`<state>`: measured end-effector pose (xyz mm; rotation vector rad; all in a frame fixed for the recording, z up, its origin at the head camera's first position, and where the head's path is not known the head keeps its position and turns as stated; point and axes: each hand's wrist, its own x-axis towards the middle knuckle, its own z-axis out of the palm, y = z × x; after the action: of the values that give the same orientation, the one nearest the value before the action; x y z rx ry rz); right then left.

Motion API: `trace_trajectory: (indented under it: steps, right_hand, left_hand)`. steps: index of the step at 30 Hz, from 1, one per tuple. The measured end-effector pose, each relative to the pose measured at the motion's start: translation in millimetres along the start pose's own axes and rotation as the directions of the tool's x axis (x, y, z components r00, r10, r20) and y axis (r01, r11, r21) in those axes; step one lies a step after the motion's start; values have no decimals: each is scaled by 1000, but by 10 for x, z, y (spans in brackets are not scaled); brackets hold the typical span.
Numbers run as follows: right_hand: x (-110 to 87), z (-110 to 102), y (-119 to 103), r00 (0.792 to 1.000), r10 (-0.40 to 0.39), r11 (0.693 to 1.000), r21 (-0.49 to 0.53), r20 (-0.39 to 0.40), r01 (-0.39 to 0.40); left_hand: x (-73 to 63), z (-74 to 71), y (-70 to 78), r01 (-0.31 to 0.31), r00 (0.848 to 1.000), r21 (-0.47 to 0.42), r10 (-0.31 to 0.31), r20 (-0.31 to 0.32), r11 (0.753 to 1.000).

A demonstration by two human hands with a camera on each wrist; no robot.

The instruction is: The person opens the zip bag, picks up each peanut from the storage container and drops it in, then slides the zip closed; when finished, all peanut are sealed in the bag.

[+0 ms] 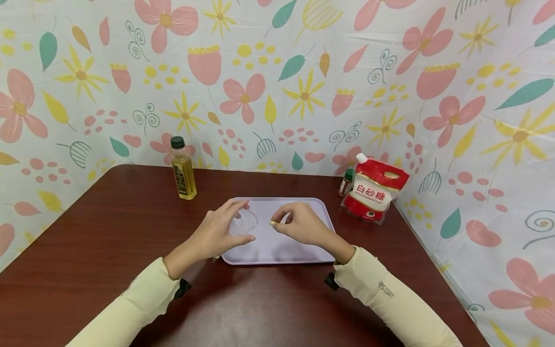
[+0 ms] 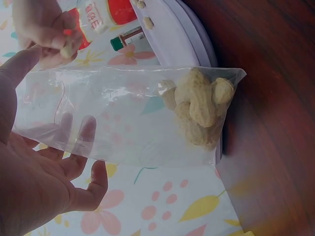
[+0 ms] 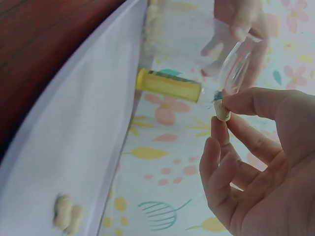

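Note:
My left hand (image 1: pixel 220 230) holds a clear plastic bag (image 2: pixel 133 113) near its mouth, with fingers along one side and the thumb across the opening. Several unshelled peanuts (image 2: pixel 202 105) are gathered at the bag's closed end. Between thumb and fingertips, my right hand (image 1: pixel 303 224) pinches a single peanut (image 3: pixel 222 111). This peanut is close beside the bag's open mouth (image 3: pixel 236 69). Both hands are over a pale lilac tray (image 1: pixel 282 253). Loose peanuts (image 3: pixel 63 212) lie on the tray, seen in the right wrist view; in the head view my right hand hides them.
A bottle of yellow oil (image 1: pixel 184 173) with a dark cap stands at the back left of the brown table (image 1: pixel 277 308). Behind the tray's right side are a red and white sugar pouch (image 1: pixel 375 190) and a small green-capped jar (image 1: pixel 346 183). A flowered curtain (image 1: pixel 269 86) borders the table.

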<state>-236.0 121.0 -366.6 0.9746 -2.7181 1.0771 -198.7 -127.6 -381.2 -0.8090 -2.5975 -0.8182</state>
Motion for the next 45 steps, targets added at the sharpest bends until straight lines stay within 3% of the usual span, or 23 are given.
trace_trajectory:
  steps: [10, 19, 45]
  right_hand:
    - [144, 51, -268, 998, -59, 997, 54, -22, 60]
    - [212, 82, -399, 997, -70, 997, 35, -23, 71]
    - [224, 108, -430, 997, -83, 995, 54, -12, 83]
  left_hand:
    - [1, 5, 1, -5, 1000, -2, 5, 1, 1000]
    - [10, 6, 6, -9, 1000, -11, 9, 2, 1000]
    - [-16, -5, 12, -2, 1000, -7, 2, 4, 1000]
